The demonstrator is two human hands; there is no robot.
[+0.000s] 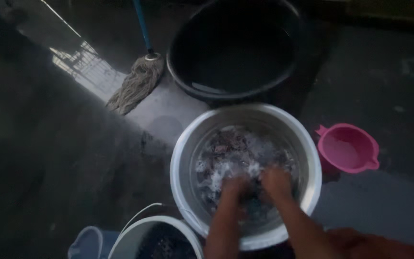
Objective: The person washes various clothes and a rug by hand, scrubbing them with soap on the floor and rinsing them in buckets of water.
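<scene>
The wet cloth [238,153] lay in sudsy water inside the metal basin [183,158] on the wet floor [73,158]. Washing appeared under way: foam covered the cloth, and no rinsing or wringing was evident. The left hand [235,188] and right hand [276,181] were both pressed into the cloth, side by side; blur prevented determining how far either was closed. A black tub [178,62], mop [137,81], pink scoop [348,148] and white bucket [135,235] stood near the basin.

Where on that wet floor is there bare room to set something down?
Bare floor spreads wide left of the silver metal basin, below the string mop. More lies right of the round black tub, above the pink plastic jug. Crowded: both hands fill the basin.
</scene>
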